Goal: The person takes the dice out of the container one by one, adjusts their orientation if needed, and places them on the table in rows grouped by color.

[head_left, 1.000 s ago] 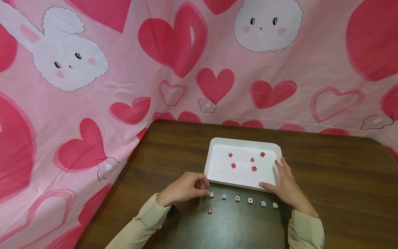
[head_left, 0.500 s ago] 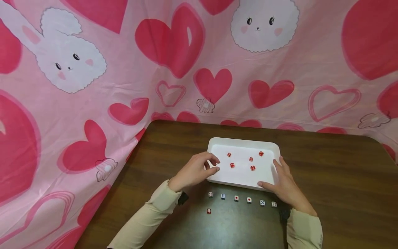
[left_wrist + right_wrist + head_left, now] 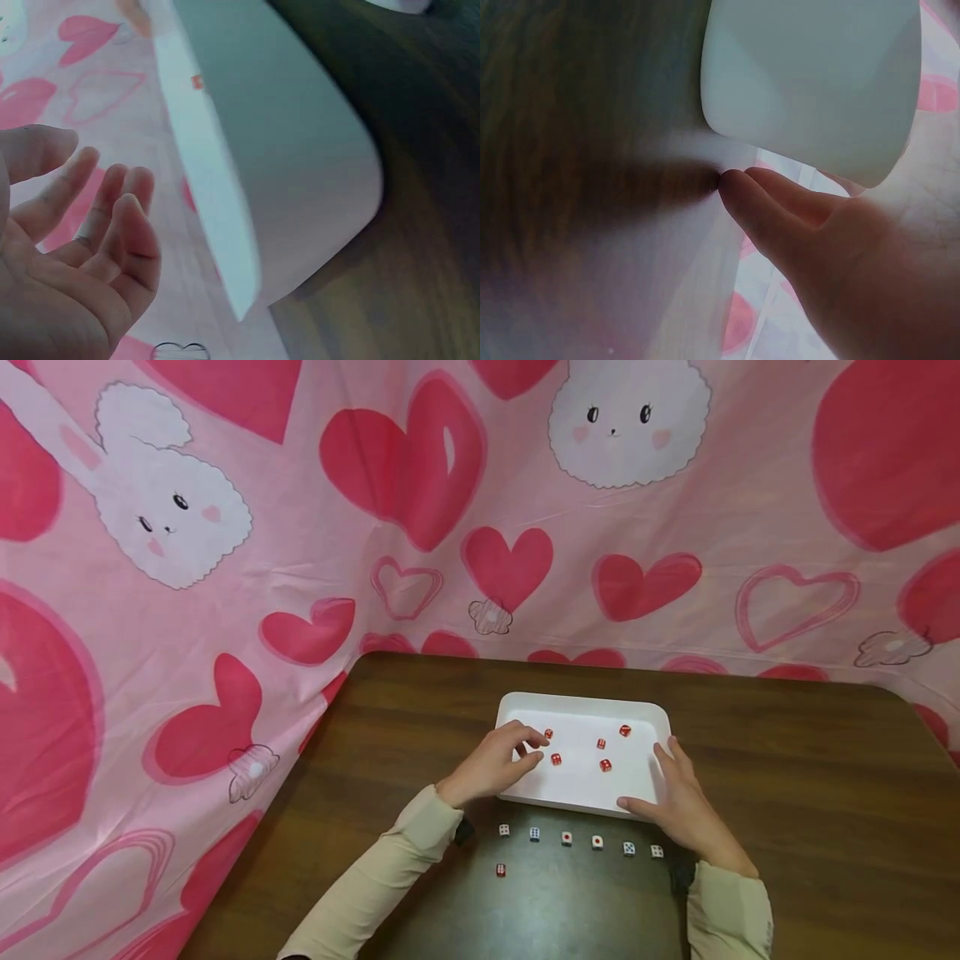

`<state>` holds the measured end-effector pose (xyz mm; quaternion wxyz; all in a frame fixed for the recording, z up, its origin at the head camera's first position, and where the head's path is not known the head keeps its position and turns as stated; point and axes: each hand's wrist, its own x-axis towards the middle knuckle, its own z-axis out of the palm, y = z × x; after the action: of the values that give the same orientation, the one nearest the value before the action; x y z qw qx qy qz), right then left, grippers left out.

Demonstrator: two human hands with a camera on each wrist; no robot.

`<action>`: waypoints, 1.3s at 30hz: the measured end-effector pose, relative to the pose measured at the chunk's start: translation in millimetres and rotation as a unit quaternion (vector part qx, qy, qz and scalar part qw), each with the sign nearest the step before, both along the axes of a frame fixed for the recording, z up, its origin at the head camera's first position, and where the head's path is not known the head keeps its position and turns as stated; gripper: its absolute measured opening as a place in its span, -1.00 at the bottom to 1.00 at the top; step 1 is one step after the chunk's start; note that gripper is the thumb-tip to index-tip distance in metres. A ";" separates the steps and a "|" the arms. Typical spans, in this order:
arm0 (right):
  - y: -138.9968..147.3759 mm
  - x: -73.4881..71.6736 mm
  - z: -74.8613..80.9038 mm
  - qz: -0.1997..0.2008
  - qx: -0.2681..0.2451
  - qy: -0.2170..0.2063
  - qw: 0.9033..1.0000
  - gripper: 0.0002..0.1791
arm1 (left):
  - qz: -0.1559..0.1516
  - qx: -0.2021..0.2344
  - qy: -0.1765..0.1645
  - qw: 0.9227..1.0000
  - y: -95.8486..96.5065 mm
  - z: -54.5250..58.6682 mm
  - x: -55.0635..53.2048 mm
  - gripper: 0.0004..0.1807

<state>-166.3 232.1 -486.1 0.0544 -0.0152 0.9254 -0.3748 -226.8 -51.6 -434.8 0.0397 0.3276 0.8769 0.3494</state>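
Observation:
In the head view my left hand (image 3: 498, 762) is over the left end of a white tray (image 3: 581, 803), thumb and fingers apart with nothing between them. Its fingertips are right by a red die (image 3: 548, 734), and a second red die (image 3: 556, 760) lies just in front. The left wrist view shows that hand's fingers (image 3: 139, 232) loosely bent beside the tray wall. My right hand (image 3: 693, 814) holds the tray's front right corner, thumb along the front rim and fingers at the right side. In the right wrist view its fingertips (image 3: 739, 184) reach down to the table beside the tray.
More red dice (image 3: 605, 766) lie scattered in the tray. On the dark wooden table (image 3: 420, 718), a row of several white dice (image 3: 566, 839) runs along the tray's front. A lone red die (image 3: 500, 870) sits nearer, below the row's left end. Pink heart-patterned cloth (image 3: 420, 485) hangs behind and to the left.
My left hand has moved from the leftmost white die up and right, over the tray's left end to the red dice. The right hand has stayed at the tray's corner.

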 end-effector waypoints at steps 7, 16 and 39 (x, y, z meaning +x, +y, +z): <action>0.1 0.6 -0.9 -0.003 -0.003 -0.010 1.000 0.26 | -0.006 -0.073 -0.017 0.997 6.0 -16.7 -5.7 -0.71; 1.5 -0.6 -1.7 -0.003 -0.006 0.000 1.000 0.25 | 0.000 -0.127 -0.023 0.992 15.0 -29.5 -7.4 -0.70; 1.4 -0.2 -1.9 -0.006 -0.004 -0.008 1.000 0.25 | 0.000 -0.152 0.007 0.988 27.5 -49.8 -12.5 -0.58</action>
<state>-166.6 233.5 -488.0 0.0590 -0.0067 0.9236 -0.3787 -239.4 -24.1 -484.6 0.0825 0.3205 0.9199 0.2101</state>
